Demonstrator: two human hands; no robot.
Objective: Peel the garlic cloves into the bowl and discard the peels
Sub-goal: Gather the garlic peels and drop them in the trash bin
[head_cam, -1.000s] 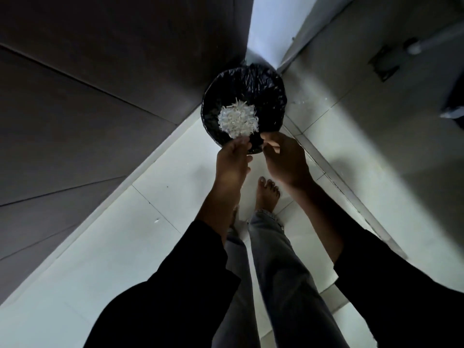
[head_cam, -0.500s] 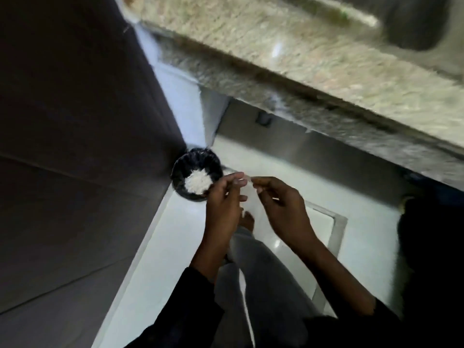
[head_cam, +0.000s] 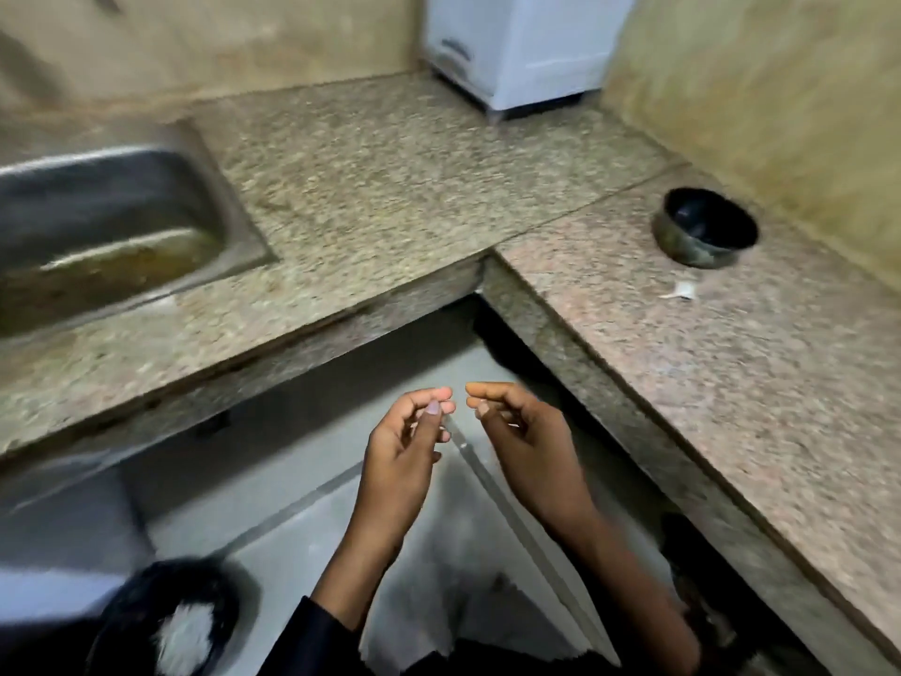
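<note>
View has swung from bin [head_cam: 170, 622] to counter [head_cam: 390, 153]; left hand [head_cam: 404, 446], right hand [head_cam: 526, 441] loosely curled, empty

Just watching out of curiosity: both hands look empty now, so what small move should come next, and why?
Probably a reach with the right hand toward the white scrap lying on the counter just in front of the dark bowl. It looks like a leftover peel or clove, though too blurred to tell. Both the right and left hand hold nothing visible, and the bin with peels sits by the feet.
</note>
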